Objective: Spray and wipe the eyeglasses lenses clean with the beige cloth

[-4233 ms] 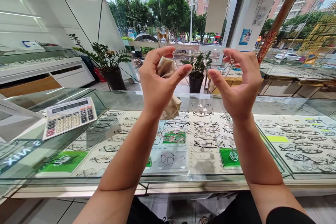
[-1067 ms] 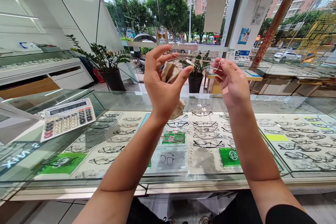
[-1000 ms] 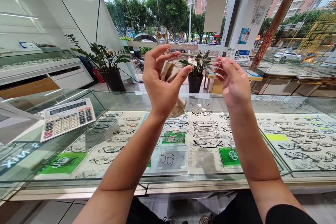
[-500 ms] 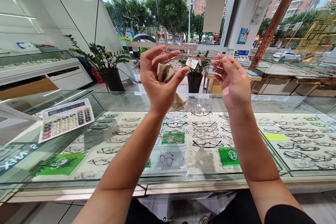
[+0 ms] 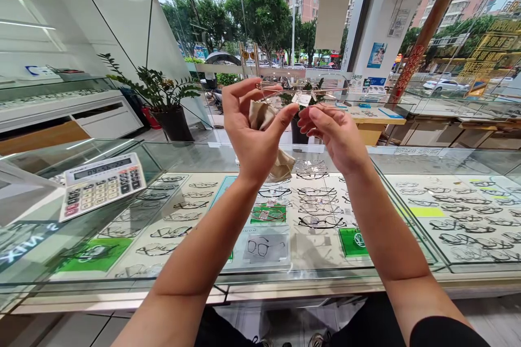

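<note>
The glasses (image 5: 280, 87) are up in the air at about chest height, above the far edge of the glass surface (image 5: 195, 154) near its middle, and touch nothing but the two hands. The left hand (image 5: 250, 133) holds them by one end. Its thumb and fingers (image 5: 285, 115) are closed on the rim with a beige cloth (image 5: 262, 114) bunched between skin and lens, and the tail of the cloth hangs below the palm. That padding probably keeps fingerprints off the lens. The right hand (image 5: 337, 135) comes in from the other side. Its fingers are curled close together just under a small white tag (image 5: 303, 98) that dangles from the frame. I cannot tell whether they pinch the rim or only brush it. The frame is very thin pale wire with clear lenses and long straight temples, and it is nearly lost against the bright window behind. Holding it up to that light likely makes the lenses easier to see through. Under the smooth, reflective pane, rows of display frames (image 5: 321, 221) lie flat on pale trays, some with dark rims and some wire-thin, with green cards (image 5: 356, 241) set among them. A grey calculator (image 5: 101, 184) with rows of small keys rests tilted near the left edge of the surface, well apart from both hands. Beyond the far edge a leafy potted plant (image 5: 163, 97) in a dark pot stands on the floor.
</note>
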`<action>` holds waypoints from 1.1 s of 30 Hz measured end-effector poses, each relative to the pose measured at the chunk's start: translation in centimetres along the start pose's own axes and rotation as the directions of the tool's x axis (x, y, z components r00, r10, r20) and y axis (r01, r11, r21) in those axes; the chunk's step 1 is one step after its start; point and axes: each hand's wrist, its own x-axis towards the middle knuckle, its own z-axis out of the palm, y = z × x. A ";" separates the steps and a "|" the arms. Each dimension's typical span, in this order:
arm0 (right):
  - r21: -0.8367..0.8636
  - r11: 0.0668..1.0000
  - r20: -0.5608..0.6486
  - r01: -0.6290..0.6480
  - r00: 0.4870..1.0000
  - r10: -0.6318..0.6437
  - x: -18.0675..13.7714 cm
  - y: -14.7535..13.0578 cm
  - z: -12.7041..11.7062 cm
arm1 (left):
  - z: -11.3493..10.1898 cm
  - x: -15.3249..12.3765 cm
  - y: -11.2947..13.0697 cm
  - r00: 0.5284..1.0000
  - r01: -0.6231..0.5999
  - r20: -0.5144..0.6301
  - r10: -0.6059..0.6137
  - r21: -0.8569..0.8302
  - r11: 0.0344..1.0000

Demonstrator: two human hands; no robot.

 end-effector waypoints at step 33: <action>-0.347 0.867 -0.113 0.356 0.902 -0.416 -0.9 -0.8 -0.5 | 0.0 0.0 1.1 0.712 0.623 0.412 -0.568 0.002 0.782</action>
